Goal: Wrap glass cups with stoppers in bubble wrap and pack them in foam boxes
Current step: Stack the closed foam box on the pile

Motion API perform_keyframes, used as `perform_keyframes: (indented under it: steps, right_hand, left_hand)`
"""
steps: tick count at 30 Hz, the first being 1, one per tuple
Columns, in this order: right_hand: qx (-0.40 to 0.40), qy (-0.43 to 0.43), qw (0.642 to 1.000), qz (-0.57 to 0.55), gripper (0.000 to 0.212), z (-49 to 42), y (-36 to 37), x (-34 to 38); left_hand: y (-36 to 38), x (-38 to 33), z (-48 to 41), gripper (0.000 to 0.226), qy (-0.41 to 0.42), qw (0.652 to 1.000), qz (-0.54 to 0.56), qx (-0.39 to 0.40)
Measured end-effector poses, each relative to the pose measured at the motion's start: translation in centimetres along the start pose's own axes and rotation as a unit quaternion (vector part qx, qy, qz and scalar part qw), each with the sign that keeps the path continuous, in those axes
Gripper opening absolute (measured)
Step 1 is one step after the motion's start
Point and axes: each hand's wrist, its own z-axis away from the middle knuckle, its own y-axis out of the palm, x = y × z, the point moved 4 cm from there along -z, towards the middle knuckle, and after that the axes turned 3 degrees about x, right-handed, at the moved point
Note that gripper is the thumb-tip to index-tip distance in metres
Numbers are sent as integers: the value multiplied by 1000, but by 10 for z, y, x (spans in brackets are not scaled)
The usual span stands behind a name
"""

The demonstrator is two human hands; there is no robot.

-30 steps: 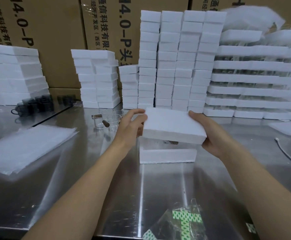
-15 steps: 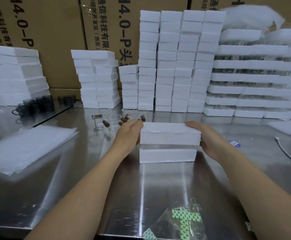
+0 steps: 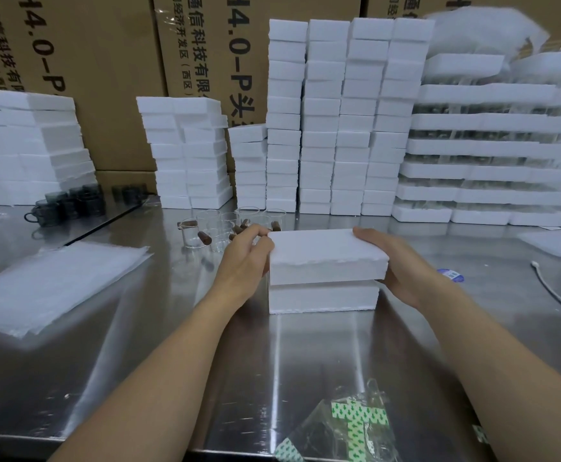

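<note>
Gripping the foam lid point(image 3: 326, 251) at its two ends, left hand point(image 3: 245, 265) and right hand point(image 3: 402, 265) hold it atop the foam box point(image 3: 322, 298) (glass cups point(image 3: 225, 225) just behind)

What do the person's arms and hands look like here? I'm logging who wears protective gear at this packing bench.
Both forearms are bare right to the bottom edge of the picture: no sleeves show. The left hand and right hand wear no gloves, and no ring, watch or wristband can be seen. The fingers are uncovered too. Anything above the forearms is out of view.
</note>
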Motion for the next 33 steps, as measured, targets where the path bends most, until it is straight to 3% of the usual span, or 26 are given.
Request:
perform_keyframes:
  steps: [15,20,24,29,33]
  right_hand:
    - [-8,17,1000,12,46,-4,0,-8]
    - [27,36,999,-2,41,-3,2,-12]
    - [4,38,999,4,40,-7,1,-17]
    - [1,58,998,32,46,-3,-1,-19]
    - [9,52,998,29,36,3,1,-14]
  left_hand:
    - [-4,18,1,27,-16,990,-138,37]
    - [-4,18,-2,30,-55,992,-106,30]
    - [-1,16,0,34,-53,995,-84,33]
    - [-8,18,2,48,-165,983,-76,-11]
    - [-6,12,3,71,-221,974,-44,-22]
